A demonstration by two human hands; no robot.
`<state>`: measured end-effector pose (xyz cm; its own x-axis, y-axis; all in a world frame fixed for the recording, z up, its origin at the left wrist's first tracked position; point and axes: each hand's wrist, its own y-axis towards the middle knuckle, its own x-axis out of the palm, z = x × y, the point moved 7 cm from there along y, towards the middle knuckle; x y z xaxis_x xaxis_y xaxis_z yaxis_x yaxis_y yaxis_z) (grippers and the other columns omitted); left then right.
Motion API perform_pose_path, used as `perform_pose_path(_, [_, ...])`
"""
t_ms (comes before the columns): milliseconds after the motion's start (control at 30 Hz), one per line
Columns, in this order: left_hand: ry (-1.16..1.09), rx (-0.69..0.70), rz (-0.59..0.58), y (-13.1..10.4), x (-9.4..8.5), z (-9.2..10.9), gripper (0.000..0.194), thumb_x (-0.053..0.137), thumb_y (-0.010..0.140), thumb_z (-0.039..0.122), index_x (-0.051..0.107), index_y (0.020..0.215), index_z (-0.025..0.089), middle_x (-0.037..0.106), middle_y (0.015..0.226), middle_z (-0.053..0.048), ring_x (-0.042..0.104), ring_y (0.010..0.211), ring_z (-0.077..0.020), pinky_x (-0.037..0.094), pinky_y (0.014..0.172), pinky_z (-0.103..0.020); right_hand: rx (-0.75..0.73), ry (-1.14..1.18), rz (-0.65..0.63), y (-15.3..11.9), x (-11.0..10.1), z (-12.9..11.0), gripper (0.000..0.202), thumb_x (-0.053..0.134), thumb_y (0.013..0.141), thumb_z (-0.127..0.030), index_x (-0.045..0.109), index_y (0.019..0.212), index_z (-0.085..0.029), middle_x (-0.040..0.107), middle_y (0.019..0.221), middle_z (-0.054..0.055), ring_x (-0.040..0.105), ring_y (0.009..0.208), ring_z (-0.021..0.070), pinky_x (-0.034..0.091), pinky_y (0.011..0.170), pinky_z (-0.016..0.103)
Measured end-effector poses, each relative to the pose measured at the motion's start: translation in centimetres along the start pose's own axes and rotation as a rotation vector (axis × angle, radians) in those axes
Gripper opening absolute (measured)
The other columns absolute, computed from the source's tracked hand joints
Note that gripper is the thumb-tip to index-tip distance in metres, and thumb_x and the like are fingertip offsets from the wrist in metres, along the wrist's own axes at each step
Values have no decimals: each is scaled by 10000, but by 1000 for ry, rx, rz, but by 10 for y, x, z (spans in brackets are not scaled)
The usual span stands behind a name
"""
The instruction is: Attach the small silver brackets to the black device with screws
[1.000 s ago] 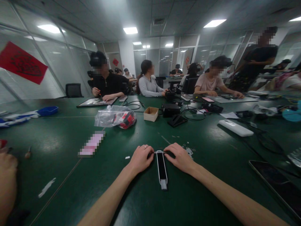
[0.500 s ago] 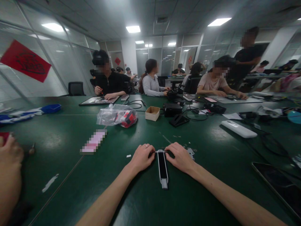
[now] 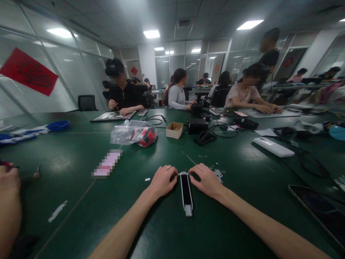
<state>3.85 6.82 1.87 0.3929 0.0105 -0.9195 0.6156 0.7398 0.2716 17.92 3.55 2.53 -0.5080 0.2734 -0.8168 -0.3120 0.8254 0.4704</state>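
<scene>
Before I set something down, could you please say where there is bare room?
Bare table lies between the forearms, nearer than the slim item, and between the right forearm and dark screen. It is crowded right of the small box, with black gear and cables.

Left hand (image 3: 163, 182) beside black-faced strip (image 3: 186, 191)

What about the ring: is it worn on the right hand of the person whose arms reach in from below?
No, the ring sits on a finger of the left hand.
</scene>
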Motion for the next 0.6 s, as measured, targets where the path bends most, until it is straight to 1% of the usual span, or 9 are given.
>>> perform_pose_path(333, [-2,13,8,0,-1,0,70,495,840,191,563,857,195,601,856,-27,547,807,-173,379,702,-287,14,-1,-20,0,-1,0,104,547,810,-150,625,875,-174,655,860,62,572,824,200,486,737,360])
perform_pose_path(600, [3,22,11,0,-2,1,72,492,835,180,561,844,192,596,845,-23,542,799,-168,383,704,-281,-7,-18,-7,-1,0,0,109,553,811,-155,626,891,-170,658,869,56,571,832,189,481,758,353])
